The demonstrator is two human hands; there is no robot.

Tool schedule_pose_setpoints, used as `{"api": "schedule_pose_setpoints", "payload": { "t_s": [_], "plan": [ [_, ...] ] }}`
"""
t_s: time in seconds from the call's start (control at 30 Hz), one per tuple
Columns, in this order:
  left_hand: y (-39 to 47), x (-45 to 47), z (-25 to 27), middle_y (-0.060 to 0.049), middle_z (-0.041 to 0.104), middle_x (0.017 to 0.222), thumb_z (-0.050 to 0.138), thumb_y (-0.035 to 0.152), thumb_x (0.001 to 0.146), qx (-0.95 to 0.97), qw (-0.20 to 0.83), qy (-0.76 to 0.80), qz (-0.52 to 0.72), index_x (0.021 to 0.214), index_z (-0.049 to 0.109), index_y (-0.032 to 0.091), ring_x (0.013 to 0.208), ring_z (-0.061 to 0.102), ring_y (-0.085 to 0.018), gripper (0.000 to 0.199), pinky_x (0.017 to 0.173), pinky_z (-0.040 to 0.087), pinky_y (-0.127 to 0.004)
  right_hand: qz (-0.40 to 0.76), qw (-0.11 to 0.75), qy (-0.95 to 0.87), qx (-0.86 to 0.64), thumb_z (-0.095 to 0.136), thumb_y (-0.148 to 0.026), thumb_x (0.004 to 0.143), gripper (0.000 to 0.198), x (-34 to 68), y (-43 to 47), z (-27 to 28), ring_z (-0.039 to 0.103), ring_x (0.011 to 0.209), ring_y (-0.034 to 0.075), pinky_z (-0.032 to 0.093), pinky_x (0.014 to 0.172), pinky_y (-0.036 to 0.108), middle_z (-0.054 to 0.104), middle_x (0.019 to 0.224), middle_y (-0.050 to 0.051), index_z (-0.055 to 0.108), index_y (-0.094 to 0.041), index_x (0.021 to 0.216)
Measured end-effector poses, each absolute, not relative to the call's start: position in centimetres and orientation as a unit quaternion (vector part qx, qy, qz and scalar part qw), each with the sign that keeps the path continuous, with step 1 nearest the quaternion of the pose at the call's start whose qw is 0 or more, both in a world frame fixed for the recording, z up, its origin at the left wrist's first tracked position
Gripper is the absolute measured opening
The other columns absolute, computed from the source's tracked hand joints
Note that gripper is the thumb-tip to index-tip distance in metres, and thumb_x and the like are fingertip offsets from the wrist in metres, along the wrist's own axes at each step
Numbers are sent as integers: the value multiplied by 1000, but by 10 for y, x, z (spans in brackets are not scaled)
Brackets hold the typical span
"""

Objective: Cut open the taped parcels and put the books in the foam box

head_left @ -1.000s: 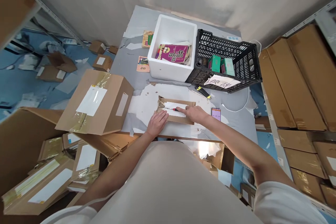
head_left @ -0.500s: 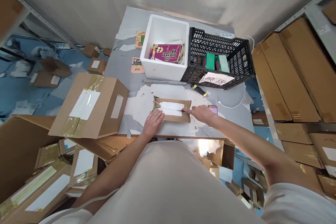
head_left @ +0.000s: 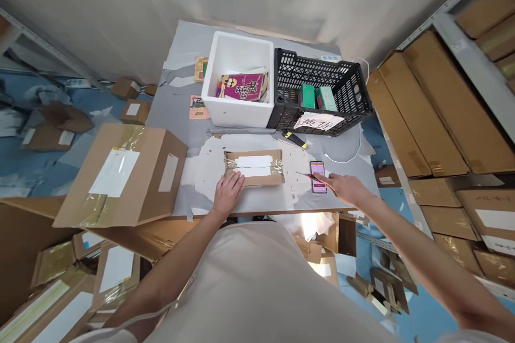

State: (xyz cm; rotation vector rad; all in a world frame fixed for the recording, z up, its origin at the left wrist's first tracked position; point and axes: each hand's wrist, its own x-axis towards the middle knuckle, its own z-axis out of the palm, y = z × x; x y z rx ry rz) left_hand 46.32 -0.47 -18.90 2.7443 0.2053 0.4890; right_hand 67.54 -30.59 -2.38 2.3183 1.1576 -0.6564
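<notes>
A small flat cardboard box (head_left: 274,178) lies on the table, a white label (head_left: 253,162) on its top and clear tape over its ends. A slit line runs lengthwise across the label. My left hand (head_left: 228,192) rests on the box's near left corner, fingers laid out flat. To the right of the box, my right hand (head_left: 341,187) is closed round a slim red-handled knife (head_left: 309,176), its thin blade pointing left toward the box. Under the knife lies a phone (head_left: 319,185) with its screen lit.
Behind the box stand a white foam bin (head_left: 241,115) with books and a black crate (head_left: 277,118) holding green boxes. A yellow-black cutter (head_left: 295,139) lies before the crate. A large taped carton (head_left: 155,193) stands left; cartons (head_left: 438,107) fill the right shelf.
My right hand has drawn the knife off the box to the right, over the phone. My left hand stays on the box. The view has shifted a little.
</notes>
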Motion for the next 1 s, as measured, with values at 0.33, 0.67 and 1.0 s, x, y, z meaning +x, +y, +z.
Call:
{"api": "schedule_pose_setpoints", "payload": {
  "t_s": [0.33,0.67,1.0],
  "plan": [
    [29,500,-147,-22,28,147,60,69,62,984,157,26,77,139,32,15,135,22,-41,99,103,24,-52,-232,-79,268,932,29,-23,92,60,624,-263,-70,60,88,21,42,70,27,65,107,9,10,-19,149],
    [44,517,-152,-22,32,144,66,75,44,985,166,41,10,144,22,15,135,21,-40,124,105,24,-51,-225,-47,250,940,28,-22,92,58,602,-239,-78,60,87,22,41,68,28,63,105,11,12,-20,148],
    [37,517,-149,-23,32,143,69,73,42,981,181,74,7,144,19,16,134,20,-42,127,104,19,-58,-217,33,243,945,25,-13,90,59,588,-211,-72,62,80,25,43,70,34,62,94,14,10,-16,148]
  ]
}}
